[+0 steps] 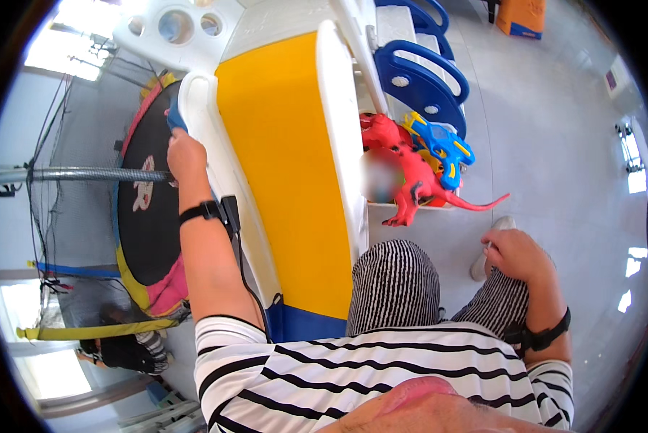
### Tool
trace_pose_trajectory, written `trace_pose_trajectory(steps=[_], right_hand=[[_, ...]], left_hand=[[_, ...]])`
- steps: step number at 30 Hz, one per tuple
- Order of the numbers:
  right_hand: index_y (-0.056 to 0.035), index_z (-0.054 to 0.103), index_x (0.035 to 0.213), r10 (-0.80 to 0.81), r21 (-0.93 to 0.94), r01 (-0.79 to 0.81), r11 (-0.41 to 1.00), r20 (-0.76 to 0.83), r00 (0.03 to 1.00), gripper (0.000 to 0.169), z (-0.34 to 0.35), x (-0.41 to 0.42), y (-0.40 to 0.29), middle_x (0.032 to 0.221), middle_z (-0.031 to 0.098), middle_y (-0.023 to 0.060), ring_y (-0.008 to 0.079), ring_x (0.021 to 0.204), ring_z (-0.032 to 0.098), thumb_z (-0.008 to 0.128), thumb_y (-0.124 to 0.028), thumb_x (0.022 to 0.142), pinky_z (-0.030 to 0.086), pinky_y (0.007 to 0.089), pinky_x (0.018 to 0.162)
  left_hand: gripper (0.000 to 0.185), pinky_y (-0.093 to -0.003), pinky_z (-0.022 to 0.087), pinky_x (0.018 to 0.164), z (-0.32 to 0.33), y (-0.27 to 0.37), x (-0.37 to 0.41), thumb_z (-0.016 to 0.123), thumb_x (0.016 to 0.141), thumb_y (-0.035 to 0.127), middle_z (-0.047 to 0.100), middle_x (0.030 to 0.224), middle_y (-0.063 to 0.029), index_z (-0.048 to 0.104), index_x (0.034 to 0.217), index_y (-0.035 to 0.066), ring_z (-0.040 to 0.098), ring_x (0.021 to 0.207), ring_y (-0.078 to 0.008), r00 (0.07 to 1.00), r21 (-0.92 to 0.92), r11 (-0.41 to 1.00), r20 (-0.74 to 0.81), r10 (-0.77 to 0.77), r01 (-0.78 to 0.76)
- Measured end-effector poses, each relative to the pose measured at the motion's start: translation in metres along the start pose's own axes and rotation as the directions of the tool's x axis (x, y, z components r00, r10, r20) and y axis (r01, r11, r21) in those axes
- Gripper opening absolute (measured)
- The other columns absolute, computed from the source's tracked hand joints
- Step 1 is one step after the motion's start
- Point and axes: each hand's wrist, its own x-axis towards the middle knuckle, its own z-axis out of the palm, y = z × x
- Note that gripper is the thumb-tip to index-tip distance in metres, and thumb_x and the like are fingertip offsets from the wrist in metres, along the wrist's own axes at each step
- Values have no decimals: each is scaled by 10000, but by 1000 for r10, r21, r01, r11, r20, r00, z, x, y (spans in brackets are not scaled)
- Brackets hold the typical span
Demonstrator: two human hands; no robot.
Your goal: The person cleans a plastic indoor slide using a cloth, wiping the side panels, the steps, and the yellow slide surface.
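My left hand [187,157] is stretched far forward and grips a blue cloth [176,115]. The cloth lies against the outer side of the white side wall [200,103] of a plastic toy slide. Between its white walls, the slide has a yellow sliding surface [280,162] and a dark blue lower end [313,322]. My right hand [516,254] rests on my right knee with nothing in it, thumb and fingers slightly apart.
Right of the slide, a white bin [383,207] holds a red toy dinosaur [418,170] and a blue-yellow toy water gun [443,143]. Blue-sided steps [424,81] stand beyond. A netted trampoline [151,227] with a metal pole [86,174] is left; a person [132,349] is beyond it.
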Motion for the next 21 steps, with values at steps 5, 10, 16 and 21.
trace_pose_trajectory(steps=[5, 10, 16, 21], right_hand=[[-30, 638, 1008, -52, 18, 52, 998, 34, 998, 248, 6, -1, -4, 895, 662, 181, 364, 879, 617, 568, -189, 831, 486, 451, 768], [-25, 624, 982, -82, 34, 82, 996, 11, 997, 231, 18, -6, 7, 876, 660, 192, 380, 863, 615, 553, -211, 867, 476, 470, 767], [-36, 625, 977, -95, 84, 97, 992, -24, 995, 218, 17, -13, 9, 846, 662, 172, 355, 839, 620, 546, -203, 860, 474, 446, 756], [-56, 631, 971, -122, 49, 124, 991, -31, 992, 230, 12, -19, 17, 857, 667, 165, 350, 851, 624, 534, -236, 869, 476, 444, 758]], left_hand=[[298, -516, 472, 805, -22, 39, -21, 475, 824, 202, 650, 896, -269, 608, 965, -25, 612, 883, -458, 995, -212, 973, -53, 85, -94], [320, -425, 492, 763, -73, 168, -15, 481, 840, 135, 678, 888, -190, 626, 1089, -3, 650, 815, -346, 983, -818, 549, -104, 148, -169], [325, -406, 385, 1026, -52, 241, -14, 508, 808, 20, 556, 1271, -200, 642, 1097, 86, 495, 1202, -377, 763, -639, 463, -330, 556, -615], [334, -388, 365, 1046, -48, 237, -45, 486, 808, -8, 529, 1286, -241, 621, 1111, 34, 474, 1233, -384, 740, -608, 439, -437, 511, -662]])
